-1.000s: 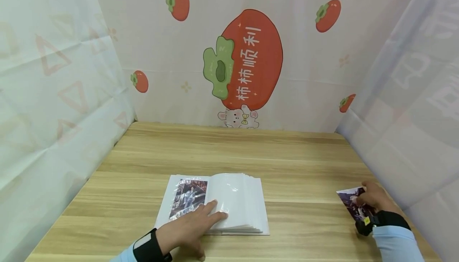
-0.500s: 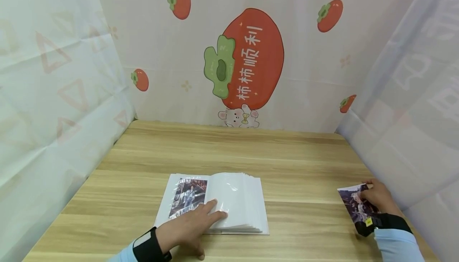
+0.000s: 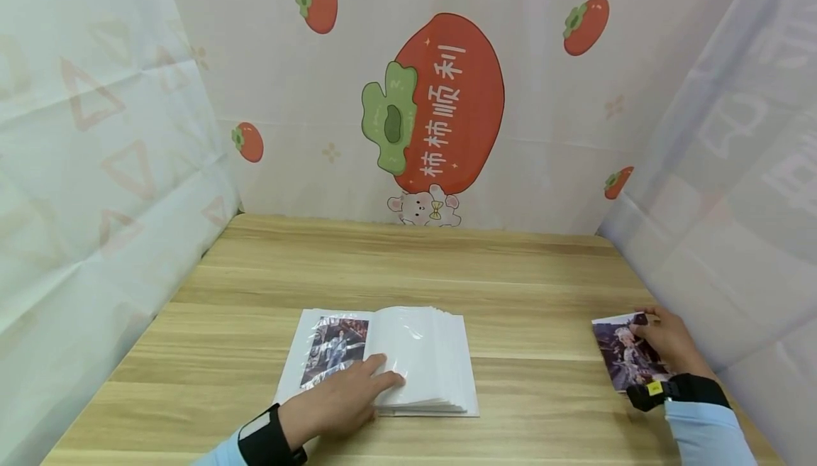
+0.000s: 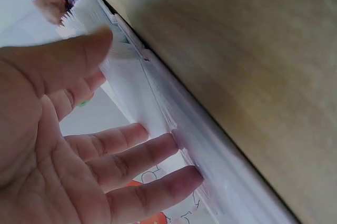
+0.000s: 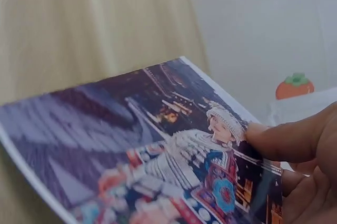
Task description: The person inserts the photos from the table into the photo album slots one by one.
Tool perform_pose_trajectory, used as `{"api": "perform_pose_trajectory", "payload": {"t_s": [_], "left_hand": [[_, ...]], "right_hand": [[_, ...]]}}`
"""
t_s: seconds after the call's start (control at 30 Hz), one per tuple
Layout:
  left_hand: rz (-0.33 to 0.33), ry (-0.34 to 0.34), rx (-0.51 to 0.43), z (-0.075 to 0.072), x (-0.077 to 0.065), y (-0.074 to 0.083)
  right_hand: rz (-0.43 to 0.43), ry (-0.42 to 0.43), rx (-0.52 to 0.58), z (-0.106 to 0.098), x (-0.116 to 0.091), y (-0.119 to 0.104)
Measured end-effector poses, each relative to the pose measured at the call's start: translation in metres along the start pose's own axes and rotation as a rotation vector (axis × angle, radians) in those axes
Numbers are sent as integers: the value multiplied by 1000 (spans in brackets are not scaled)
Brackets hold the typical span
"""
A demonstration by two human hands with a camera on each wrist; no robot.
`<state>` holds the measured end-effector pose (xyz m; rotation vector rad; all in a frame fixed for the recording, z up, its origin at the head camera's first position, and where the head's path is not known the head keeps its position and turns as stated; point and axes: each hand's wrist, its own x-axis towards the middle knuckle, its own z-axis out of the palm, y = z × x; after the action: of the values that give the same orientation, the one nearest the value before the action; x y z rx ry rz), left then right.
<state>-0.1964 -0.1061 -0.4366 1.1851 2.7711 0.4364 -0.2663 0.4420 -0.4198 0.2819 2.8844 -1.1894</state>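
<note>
A white photo album (image 3: 428, 352) lies open on the table, with a photo (image 3: 335, 349) under clear film on its left page and a white sleeve page on the right. My left hand (image 3: 341, 395) rests across the middle of the album, fingers spread; in the left wrist view the fingertips (image 4: 187, 177) touch the page. Far to the right, my right hand (image 3: 667, 342) pinches a loose printed photo (image 3: 622, 356) by its edge, thumb on the picture side. That print (image 5: 158, 155) shows a person in ornate dress with a silver headpiece.
The wooden table (image 3: 408, 267) stretches beyond and between the hands. White printed cloth walls rise at the back (image 3: 287, 83), at the left (image 3: 115, 168) and close beside my right hand (image 3: 734, 239).
My right hand has shifted slightly away from me and left, turning the loose photo so more of it shows. My left thumb has drawn in toward the album; the other left fingers stay put.
</note>
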Motion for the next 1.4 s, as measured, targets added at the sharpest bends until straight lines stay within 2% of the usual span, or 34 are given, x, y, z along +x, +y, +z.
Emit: {"api": "perform_pose_trajectory", "payload": {"t_s": [0.17,0.37,0.6,0.8,1.03,1.23,1.4], "left_hand": [[-7,10,8,0,1,0],[5,18,37,-1,2,1],[20,56,76,0,3,1],[15,80,83,1,3,3],[17,91,85,2,4,3],[4,70,108,1,6,5],[-10,57,121,2,8,8]], "right_hand": [[9,32,134,7,10,-6],[6,65,234,20,27,-13],[-20,30,356,45,26,-52],[-45,-27,506,63,32,-70],[-35,-110,615,88,44,-90],[-50,-192,751,115,48,-112],[-39,-209,839,135,47,-131]]}}
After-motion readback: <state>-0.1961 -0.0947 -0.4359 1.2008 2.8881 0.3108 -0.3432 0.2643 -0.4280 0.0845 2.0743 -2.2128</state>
